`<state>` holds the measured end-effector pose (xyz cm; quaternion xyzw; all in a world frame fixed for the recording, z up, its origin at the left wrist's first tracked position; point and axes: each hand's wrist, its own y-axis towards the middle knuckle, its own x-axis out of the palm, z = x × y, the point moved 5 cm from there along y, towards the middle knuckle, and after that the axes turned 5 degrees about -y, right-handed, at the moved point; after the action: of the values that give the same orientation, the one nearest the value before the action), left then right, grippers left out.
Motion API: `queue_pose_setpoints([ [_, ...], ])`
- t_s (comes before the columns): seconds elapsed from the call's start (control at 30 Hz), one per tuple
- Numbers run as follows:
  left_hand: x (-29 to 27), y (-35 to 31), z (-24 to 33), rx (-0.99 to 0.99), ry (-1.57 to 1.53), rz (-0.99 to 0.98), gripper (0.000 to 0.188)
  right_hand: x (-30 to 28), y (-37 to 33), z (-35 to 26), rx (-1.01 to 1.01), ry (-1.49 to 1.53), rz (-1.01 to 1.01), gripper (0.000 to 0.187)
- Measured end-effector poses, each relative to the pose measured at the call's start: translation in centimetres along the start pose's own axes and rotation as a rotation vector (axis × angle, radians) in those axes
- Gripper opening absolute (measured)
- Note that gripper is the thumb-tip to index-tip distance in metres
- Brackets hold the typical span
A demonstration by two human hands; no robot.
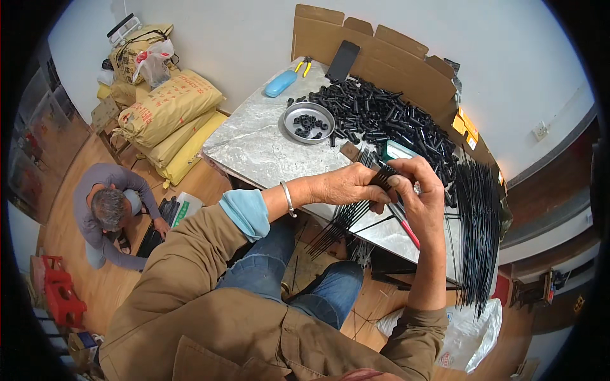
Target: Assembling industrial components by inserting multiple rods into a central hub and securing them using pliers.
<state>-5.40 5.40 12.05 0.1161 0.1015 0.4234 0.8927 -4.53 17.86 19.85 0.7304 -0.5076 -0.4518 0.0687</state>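
My left hand (356, 184), with a silver bangle on its wrist, is closed round a bundle of thin black rods (346, 219). The rods slant down toward my knees, and dark ribbed ends (382, 176) show between thumb and fingers. My right hand (419, 187) meets the bundle from the other side, its thumb and forefinger bent together at the ends. Whatever small piece those fingers pinch is hidden. Beyond my hands lies a large heap of short black tubes (381, 114). A round metal dish (287, 129) holds small black rings.
More long black rods (478, 235) lie along the right of the marble-patterned table (248, 140). A blue case (281, 83), yellow-handled pliers (307, 66) and a cardboard screen (381, 47) are at the back. Stuffed sacks (171, 108) and a crouching person (111, 203) are left.
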Motion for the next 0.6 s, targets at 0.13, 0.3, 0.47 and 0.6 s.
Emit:
queue_pose_setpoints([
  [0.13,0.00,0.03,-0.25,0.054,-0.001,-0.001,0.030,-0.10,0.23,-0.28,-0.015,-0.115,-0.019,0.013],
  [0.3,-0.18,-0.37,-0.40,0.093,-0.041,0.007,0.034,0.02,-0.42,0.05,0.052,0.002,0.031,0.010],
  [0.47,-0.69,-0.52,-0.78,0.035,-0.080,0.018,0.036,0.04,-0.18,0.50,-0.023,-0.004,0.069,0.010],
  [0.6,-0.77,-0.60,-0.42,0.045,-0.057,0.008,0.039,0.12,0.12,0.00,-0.027,-0.037,0.039,0.011],
])
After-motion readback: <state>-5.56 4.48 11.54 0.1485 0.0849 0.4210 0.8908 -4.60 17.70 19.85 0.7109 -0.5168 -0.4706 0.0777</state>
